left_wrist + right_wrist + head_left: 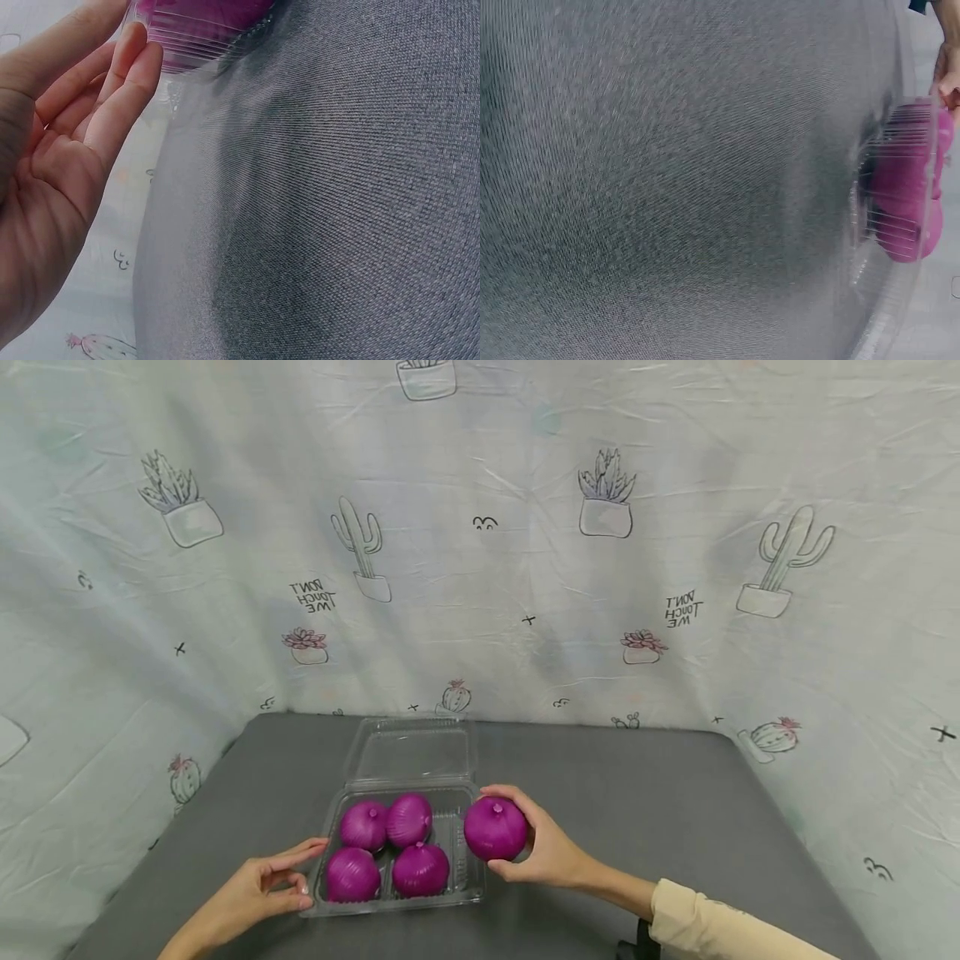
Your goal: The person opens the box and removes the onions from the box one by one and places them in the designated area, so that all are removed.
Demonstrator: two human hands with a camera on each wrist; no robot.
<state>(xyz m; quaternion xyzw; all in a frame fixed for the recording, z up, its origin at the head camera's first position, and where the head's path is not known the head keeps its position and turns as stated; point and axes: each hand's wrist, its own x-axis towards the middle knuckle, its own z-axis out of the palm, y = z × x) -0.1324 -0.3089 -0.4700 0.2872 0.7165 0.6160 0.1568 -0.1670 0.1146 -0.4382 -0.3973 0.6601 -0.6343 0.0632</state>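
A clear plastic clamshell container (459,860) sits on the grey table, its lid (412,753) folded back away from me. Several purple onions (422,870) lie inside, toward its left and middle; in the right wrist view the onions (900,180) show through the ribbed wall. My left hand (251,889) holds the container's left rim near the front corner, thumb and fingertips on the edge. Another purple onion (495,828) is gripped between the thumb and fingers of my right hand (551,852), at the container's right edge. The right wrist view does not show the right hand.
A grey cloth-covered table (637,793) extends to the right of the container. Behind and on both sides hangs a pale curtain (525,568) printed with cacti. A small black object (641,942) lies by the right sleeve at the front.
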